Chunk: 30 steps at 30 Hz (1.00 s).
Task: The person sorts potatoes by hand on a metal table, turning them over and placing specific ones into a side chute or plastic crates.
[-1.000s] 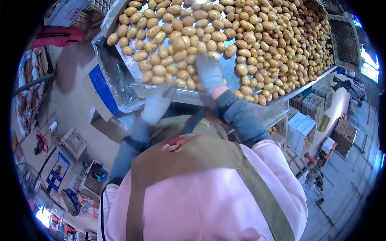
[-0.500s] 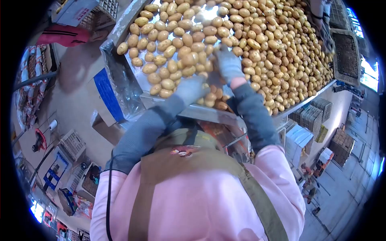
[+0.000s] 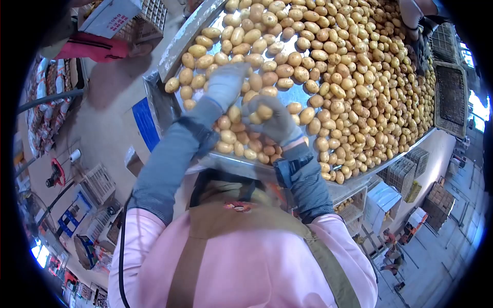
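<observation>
Potatoes [image 3: 354, 92] cover a metal sorting table [image 3: 177, 38], loosely spread at the left and packed densely toward the right. My left hand [image 3: 226, 84], in a grey glove, reaches over the potatoes on the left; its fingers are smeared by motion. Closer to my body, my right hand [image 3: 280, 123], gloved too, is curled around a potato [image 3: 264, 112] near the table's front edge. More potatoes [image 3: 241, 138] lie bunched below both hands, against that edge.
A person's arm [image 3: 413, 18] reaches in at the far right, near black crates [image 3: 451, 97]. Another person's pink-clad leg [image 3: 92, 47] shows at the left beside a box [image 3: 110, 18]. Stacked crates [image 3: 400, 174] and a white box [image 3: 382, 197] stand beyond the right edge.
My left hand has moved forward and left over the potatoes. My right hand has come back toward my body and now holds a potato. The whole view has shifted slightly.
</observation>
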Tool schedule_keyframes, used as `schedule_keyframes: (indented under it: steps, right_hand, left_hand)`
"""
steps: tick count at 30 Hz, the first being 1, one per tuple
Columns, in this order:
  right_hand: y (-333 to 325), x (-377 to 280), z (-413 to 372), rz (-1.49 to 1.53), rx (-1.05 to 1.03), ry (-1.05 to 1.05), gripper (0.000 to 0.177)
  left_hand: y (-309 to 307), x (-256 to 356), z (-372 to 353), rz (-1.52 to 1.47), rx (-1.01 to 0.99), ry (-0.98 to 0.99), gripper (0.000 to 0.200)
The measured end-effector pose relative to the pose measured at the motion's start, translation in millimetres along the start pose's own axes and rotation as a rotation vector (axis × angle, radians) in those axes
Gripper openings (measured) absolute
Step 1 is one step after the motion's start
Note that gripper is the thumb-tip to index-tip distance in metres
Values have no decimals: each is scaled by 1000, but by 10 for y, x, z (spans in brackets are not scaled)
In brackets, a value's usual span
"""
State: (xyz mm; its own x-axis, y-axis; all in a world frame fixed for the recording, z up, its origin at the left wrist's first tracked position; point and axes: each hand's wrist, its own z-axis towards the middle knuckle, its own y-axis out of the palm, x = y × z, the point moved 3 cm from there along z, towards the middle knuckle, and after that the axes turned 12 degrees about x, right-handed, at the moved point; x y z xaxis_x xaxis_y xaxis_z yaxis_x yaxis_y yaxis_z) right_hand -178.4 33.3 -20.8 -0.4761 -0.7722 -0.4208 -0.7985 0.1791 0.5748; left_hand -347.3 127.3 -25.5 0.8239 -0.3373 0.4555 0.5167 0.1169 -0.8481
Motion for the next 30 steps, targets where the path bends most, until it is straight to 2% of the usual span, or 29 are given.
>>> schedule_keyframes:
  steps: [1, 2, 3, 5, 7, 9, 10, 11, 12, 13, 15, 16, 18, 19, 20, 21, 23, 25, 27, 28, 30]
  right_hand:
    - [30, -14, 120, -100, 6, -12, 39]
    - [11, -142, 81, -362, -4, -311, 31]
    - [78, -308, -8, -623, 67, -614, 25]
    - [-136, -403, -132, 47, 353, -242, 19]
    - [-302, -516, -324, 80, 391, -228, 24]
    - [-409, -654, -396, 112, 418, -231, 30]
    - [-288, -726, -440, -460, 392, -640, 38]
    - [-161, -685, -474, -742, 399, -805, 46]
    - [-35, -636, -516, -1010, 443, -984, 54]
    - [-25, -627, -473, -1002, 496, -1006, 57]
    - [-24, -606, -395, -1018, 557, -1097, 59]
    - [-47, -560, -375, -912, 542, -1020, 56]
    - [-76, -505, -375, -714, 500, -864, 49]
    - [-41, -508, -400, -628, 546, -812, 49]
    - [44, -473, -480, -533, 595, -758, 48]
    - [1, -422, -555, -355, 535, -657, 46]
    - [-85, -313, -712, 19, 462, -450, 41]
    - [-271, -122, -829, 21, 411, -485, 44]
    - [-375, 20, -969, 8, 344, -490, 50]
    - [-378, 55, -1022, -104, 369, -562, 53]
    - [-559, 155, -1096, -809, 422, -1135, 65]
  left_hand:
    - [147, -6, 104, 137, -159, 53, 24]
    - [295, 19, 161, 221, -293, 77, 24]
    - [454, 12, 213, 199, -315, 37, 22]
    - [567, 57, 249, 155, -303, 109, 20]
    - [440, 21, 294, -210, -273, -269, 21]
    - [50, 235, 310, -330, -161, -379, 26]
    - [-236, 436, 400, -498, -391, -382, 31]
    - [131, 525, 433, -307, -499, -21, 35]
    - [54, 567, 519, -355, -331, 23, 36]
    - [-29, 590, 615, -398, -159, 69, 37]
    - [215, 118, 1186, -472, 218, -109, 38]
    - [287, -59, 1428, -534, 139, -242, 37]
    - [224, 47, 1622, -271, 21, -198, 37]
    - [216, 279, 1636, 56, -11, -12, 38]
    - [385, 447, 1560, 7, -264, 29, 41]
    - [640, 599, 1235, -163, -85, 190, 38]
    - [725, 1034, 652, -301, 39, 293, 36]
    - [813, 1279, 124, -357, 118, 413, 34]
    - [859, 1324, -178, -369, 114, 620, 34]
    - [782, 1294, -166, -418, -118, 527, 32]
    - [568, 1216, -135, -503, -584, 324, 29]
